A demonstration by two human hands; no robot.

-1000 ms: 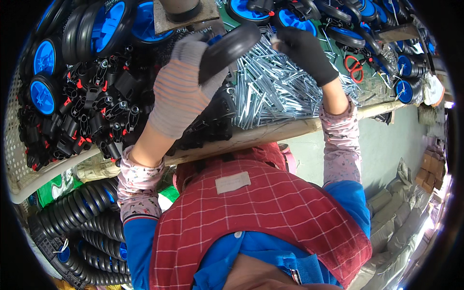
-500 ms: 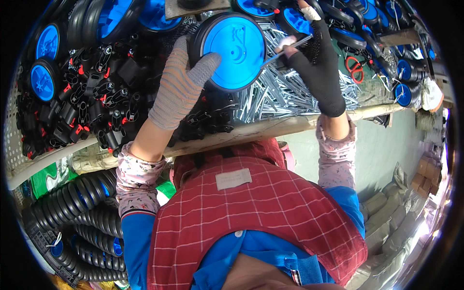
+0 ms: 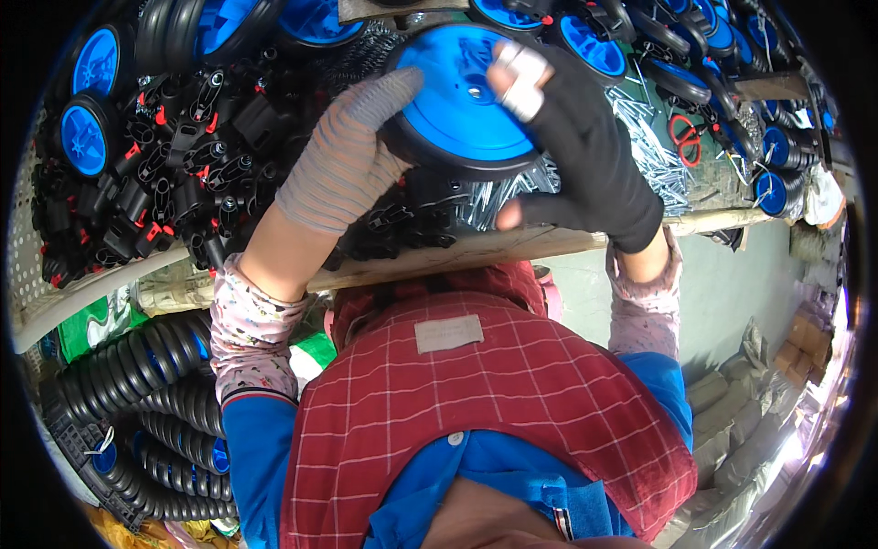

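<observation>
My left hand [image 3: 343, 151], in a grey striped glove, grips the left edge of a black-rimmed wheel [image 3: 457, 123] with a blue disc. Its thumb lies on the blue face. A small shiny metal end [image 3: 476, 91] shows at the hub. My right hand [image 3: 590, 151], in a black glove with bare, white-taped fingertips, reaches over the wheel's right side. Its fingers are stretched out beside the hub and the thumb stands well apart; I see nothing in them. Below the wheel and to its right lie many loose metal pins [image 3: 645, 142], partly hidden by my right hand.
Black plastic brackets with red tabs [image 3: 137, 192] crowd the bench at left. More blue wheels [image 3: 590, 46] lie along the back. Red-handled scissors [image 3: 684, 139] rest at right. A wooden bench edge [image 3: 540, 241] runs before me. Stacked wheels [image 3: 137, 366] stand low at left.
The metal pin between my right fingers is no longer seen there, and a shiny end shows at the hub. My right hand has moved left over the wheel and opened. The wheel has tilted.
</observation>
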